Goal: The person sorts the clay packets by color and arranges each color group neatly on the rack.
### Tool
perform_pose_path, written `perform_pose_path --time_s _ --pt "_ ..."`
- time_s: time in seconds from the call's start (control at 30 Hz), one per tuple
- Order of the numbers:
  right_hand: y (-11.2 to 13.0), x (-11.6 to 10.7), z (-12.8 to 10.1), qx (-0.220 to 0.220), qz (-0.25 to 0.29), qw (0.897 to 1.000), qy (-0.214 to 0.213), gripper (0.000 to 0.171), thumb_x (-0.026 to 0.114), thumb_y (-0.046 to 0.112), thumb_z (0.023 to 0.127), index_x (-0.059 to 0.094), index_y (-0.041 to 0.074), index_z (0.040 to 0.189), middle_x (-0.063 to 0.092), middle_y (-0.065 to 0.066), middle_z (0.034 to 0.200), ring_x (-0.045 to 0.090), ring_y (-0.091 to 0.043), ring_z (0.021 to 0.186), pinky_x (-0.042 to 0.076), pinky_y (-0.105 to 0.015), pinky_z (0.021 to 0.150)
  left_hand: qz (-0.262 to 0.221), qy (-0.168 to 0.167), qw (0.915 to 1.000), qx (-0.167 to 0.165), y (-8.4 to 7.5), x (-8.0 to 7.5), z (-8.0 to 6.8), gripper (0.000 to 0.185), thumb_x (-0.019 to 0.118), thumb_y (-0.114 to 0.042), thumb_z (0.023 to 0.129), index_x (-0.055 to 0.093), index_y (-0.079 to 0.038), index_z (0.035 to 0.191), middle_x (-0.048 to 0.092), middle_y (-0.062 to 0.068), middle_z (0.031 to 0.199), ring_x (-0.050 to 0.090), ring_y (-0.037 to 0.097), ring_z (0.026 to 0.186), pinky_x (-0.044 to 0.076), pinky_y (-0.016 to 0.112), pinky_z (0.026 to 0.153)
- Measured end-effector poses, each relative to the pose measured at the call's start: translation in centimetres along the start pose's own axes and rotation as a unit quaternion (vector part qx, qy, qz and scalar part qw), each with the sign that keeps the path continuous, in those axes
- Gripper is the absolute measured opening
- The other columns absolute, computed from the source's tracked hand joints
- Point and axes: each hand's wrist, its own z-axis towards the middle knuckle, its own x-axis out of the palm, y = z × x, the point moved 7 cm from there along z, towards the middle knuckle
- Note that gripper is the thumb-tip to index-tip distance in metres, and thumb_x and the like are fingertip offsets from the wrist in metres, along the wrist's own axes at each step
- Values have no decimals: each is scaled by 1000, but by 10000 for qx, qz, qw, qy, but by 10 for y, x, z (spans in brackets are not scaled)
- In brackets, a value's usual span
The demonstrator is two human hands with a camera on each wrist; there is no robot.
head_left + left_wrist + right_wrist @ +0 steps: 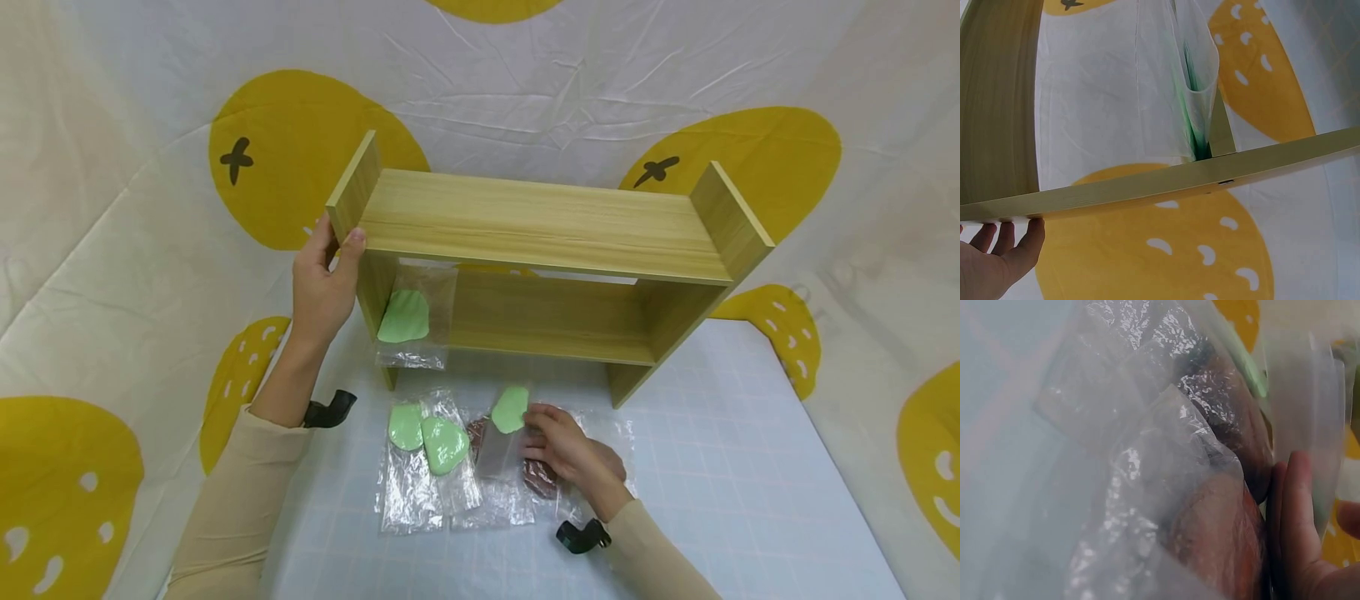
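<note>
My left hand (322, 287) grips the left side panel of a wooden shelf (540, 221), thumb at its front edge and fingers (1004, 237) along its outer face. Between thumb and fingers, my right hand (562, 442) pinches a clear plastic bag (1297, 394) with a light-green flat piece (510, 409) inside, held upright above other bags. Another bag with a green piece (405, 317) stands at the left end of the lower shelf board (555, 325).
Below the shelf, several clear bags (408, 500) overlap on the pale checked table (697, 467), two showing green pieces. Bags with reddish-brown pieces (1210, 531) lie beside and under my right hand. Patterned cloth (510, 100) hangs behind and around the table.
</note>
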Motion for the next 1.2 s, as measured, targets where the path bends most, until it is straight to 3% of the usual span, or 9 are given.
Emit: perform_pose_path --time_s 0.17,0.33,0.53,0.73,0.93,1.2 --pt "0 1 -1 -91 -192 9997 102 68 61 -6 91 23 -9 147 55 -21 110 60 -19 75 57 -34 68 15 2 10000 3 0 0 0 39 58 -17 102 57 -5 139 62 13 128 55 20 119 47 35 96" --pt "-2 4 -1 -121 -85 9997 190 71 61 -12 88 23 -5 148 58 -13 101 55 -16 70 55 -30 61 95 -20 9999 -55 1 -1 0 38 59 -20 102 58 -7 139 63 10 127 55 19 119 49 36 95" --pt "0 9 -8 -162 76 9989 443 73 58 -12 89 23 1 151 62 -9 102 56 -17 72 54 -31 63 42 -17 10000 -42 -2 -1 0 39 59 -21 102 58 -9 139 63 10 128 55 19 120 48 37 97" --pt "15 11 -29 -356 -28 9962 796 69 57 -10 92 26 4 152 64 -11 111 56 -17 75 52 -28 62 0 -14 10000 -6 -3 -1 0 38 59 -19 102 59 -7 138 63 11 128 55 19 120 47 36 98" --pt "32 12 -54 -517 -594 9914 1047 70 62 -3 94 27 9 153 60 -14 124 58 -16 79 53 -27 63 -9 -3 10000 53 -3 0 0 38 59 -18 102 59 -8 138 63 10 129 54 20 121 46 37 99" --pt "60 28 -79 -1172 -654 9754 1746 69 63 -3 94 26 2 152 61 -15 120 56 -11 70 49 -23 57 43 -32 10000 53 0 0 0 38 59 -19 102 59 -8 139 62 10 130 54 19 122 45 37 101"
